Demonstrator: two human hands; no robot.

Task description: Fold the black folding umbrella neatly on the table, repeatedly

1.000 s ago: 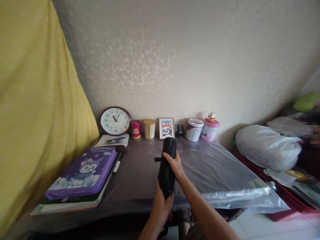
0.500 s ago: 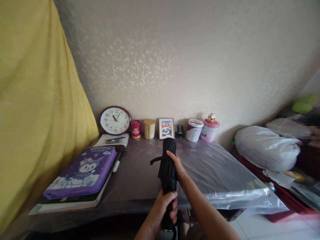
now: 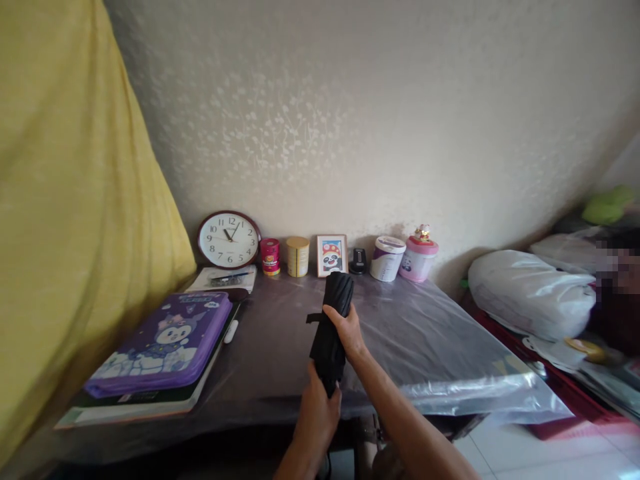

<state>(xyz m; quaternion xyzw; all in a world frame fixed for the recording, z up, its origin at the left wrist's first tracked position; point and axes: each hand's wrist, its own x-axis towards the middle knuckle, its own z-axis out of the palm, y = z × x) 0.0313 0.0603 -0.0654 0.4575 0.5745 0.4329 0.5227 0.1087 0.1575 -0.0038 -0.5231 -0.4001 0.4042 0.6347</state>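
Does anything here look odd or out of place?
The strap on the folded black umbrella juts out loose to the left instead of being wrapped round it. Also, the round clock seems to rest on the table, not hang on the wall. I see no spill.

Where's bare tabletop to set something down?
Biggest patch: table right of the right hand, in front of the pink tub. Smaller: between the small white item and black umbrella, in front of the yellow can. Crowded: back edge, clock through pink tub; left side, under the purple case.

umbrella [image 3: 327, 345], base probably hidden
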